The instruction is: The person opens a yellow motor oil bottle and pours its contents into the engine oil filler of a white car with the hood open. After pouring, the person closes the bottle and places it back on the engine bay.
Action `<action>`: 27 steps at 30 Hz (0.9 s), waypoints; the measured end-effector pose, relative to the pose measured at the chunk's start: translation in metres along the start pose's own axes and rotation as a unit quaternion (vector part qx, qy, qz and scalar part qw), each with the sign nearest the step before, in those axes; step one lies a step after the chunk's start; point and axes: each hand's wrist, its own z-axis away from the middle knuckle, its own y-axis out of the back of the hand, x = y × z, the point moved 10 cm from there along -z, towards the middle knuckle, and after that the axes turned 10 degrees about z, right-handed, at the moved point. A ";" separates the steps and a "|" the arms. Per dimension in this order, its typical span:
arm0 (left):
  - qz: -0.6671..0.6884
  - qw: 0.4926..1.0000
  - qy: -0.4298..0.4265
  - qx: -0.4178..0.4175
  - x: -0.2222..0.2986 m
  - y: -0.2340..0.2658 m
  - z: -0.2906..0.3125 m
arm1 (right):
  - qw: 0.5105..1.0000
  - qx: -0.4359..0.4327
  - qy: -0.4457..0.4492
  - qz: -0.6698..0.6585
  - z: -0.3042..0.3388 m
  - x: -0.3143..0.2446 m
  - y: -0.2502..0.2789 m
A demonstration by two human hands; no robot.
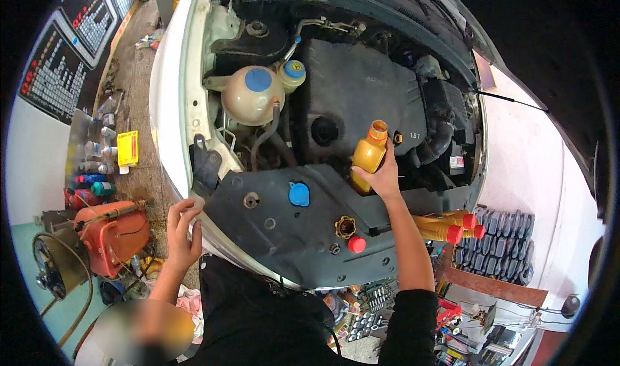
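Note:
My right hand (381, 175) is wrapped round a yellow oil bottle (370, 154) whose neck is uncapped. The bottle is over the front of the black engine cover (361, 75), to the right of the round oil filler opening (325, 131). On the black front panel (290, 243) lie a red bottle cap (356, 244) and a dark, scalloped filler cap (345, 227). My left hand (184, 230) is at the car's front left edge, fingers bent and apart, with fingertips at the bodywork. I make out nothing held in it.
Several yellow bottles with red caps (455, 227) stand at the right front. A beige coolant tank (252, 96) and a blue-capped reservoir (294, 74) are left of the engine cover. A blue cap (299, 195) sits on the panel. An orange-red machine (113, 237) stands at left.

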 end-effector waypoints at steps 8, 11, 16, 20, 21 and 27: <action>-0.005 0.998 -0.066 0.009 0.013 -0.039 -0.015 | 0.995 -0.028 0.012 0.094 0.000 0.007 -0.037; -0.053 0.993 -0.106 0.024 0.022 -0.044 -0.019 | 0.994 -0.036 -0.009 0.104 0.003 0.016 -0.045; -0.045 0.992 -0.115 0.026 0.018 -0.044 -0.018 | 0.994 -0.061 -0.033 0.085 0.002 0.015 -0.053; -0.042 0.992 -0.119 0.024 0.017 -0.045 -0.017 | 0.991 -0.071 -0.037 0.104 0.004 0.022 -0.062; -0.042 0.992 -0.120 0.025 0.017 -0.045 -0.017 | 0.991 -0.074 -0.035 0.101 0.003 0.018 -0.064; -0.040 0.990 -0.129 0.027 0.017 -0.045 -0.018 | 0.991 -0.090 -0.038 0.096 -0.001 0.027 -0.081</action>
